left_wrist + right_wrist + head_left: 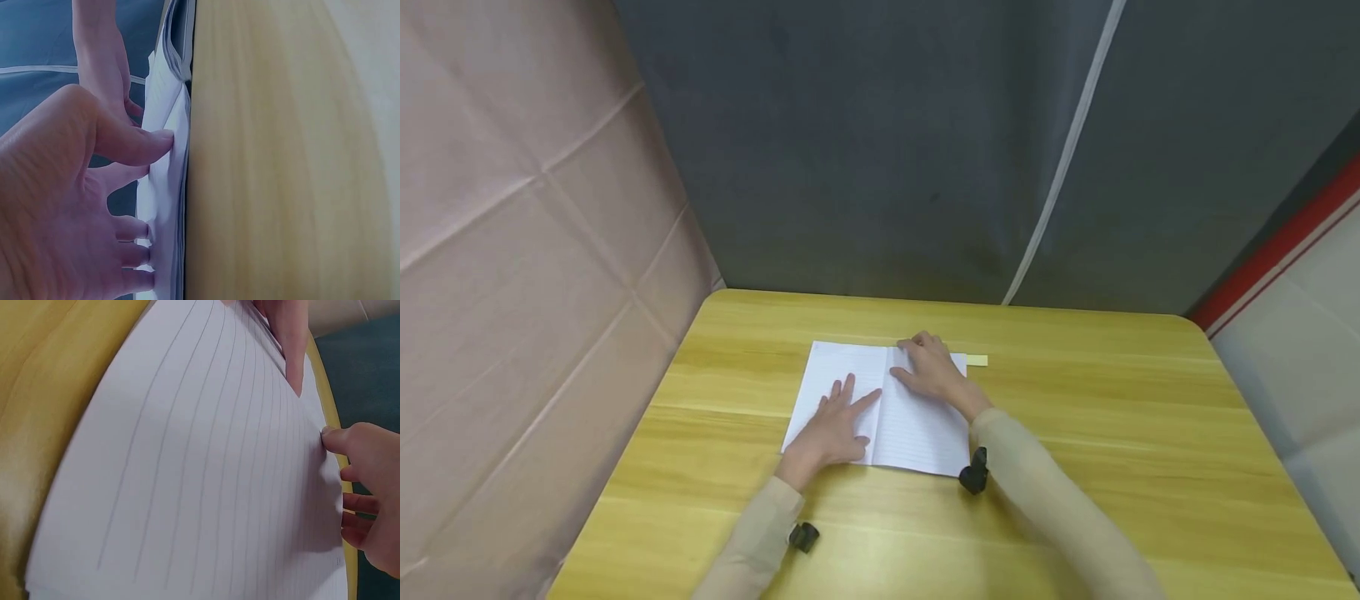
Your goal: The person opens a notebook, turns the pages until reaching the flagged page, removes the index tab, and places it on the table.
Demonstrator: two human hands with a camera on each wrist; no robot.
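We've got both hands flat on the open notebook, left hand and right hand, fingers straight, gripping nothing. Pages look thin and floppy, so we'd pinch an outer edge.

Notebook: white lined paper, smooth, matt. Table: yellow wood grain, smooth, bit shiny. Back curtain: dark grey cloth. Side wall: pink creased cloth. Sleeves: beige cloth.

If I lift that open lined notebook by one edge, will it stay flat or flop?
Probably flop: the open notebook looks thin, with soft paper pages that bow under the right hand in the right wrist view. It seems light, so a push may slide it across the smooth wooden table. The left hand presses flat on the left page, which likely pins it.
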